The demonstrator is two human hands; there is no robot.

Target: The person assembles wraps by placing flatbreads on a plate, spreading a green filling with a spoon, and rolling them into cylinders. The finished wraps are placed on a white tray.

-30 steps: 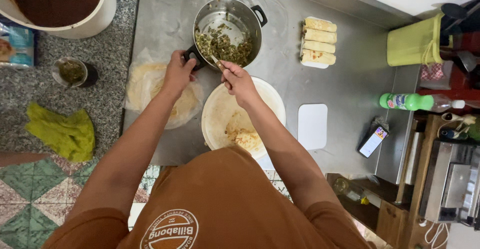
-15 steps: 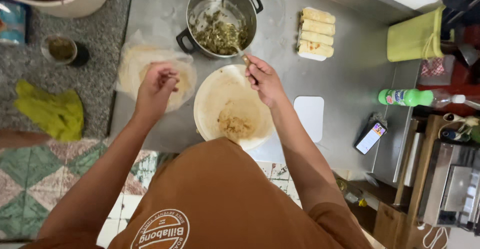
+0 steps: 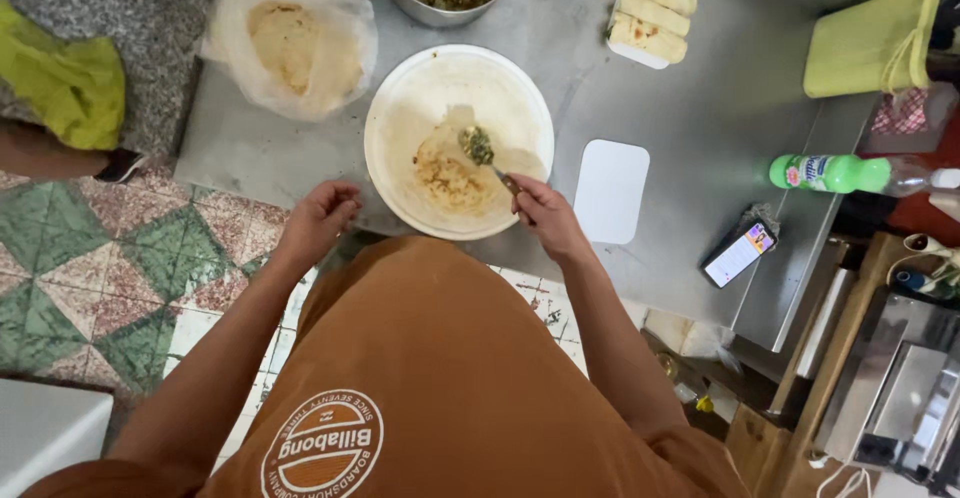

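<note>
Gripping a spoon (image 3: 480, 148) of green filling, right hand (image 3: 545, 218) hovers over flatbread (image 3: 450, 173); left hand (image 3: 318, 220) loosely curled, empty.

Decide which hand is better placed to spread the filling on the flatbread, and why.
Probably the right hand: it holds the spoon of filling over the flatbread. The left hand is empty at the counter edge.

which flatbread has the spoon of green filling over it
The flatbread on the white plate, where the right hand holds the spoon. The other flatbread lies in a clear bag at upper left, untouched.
</note>
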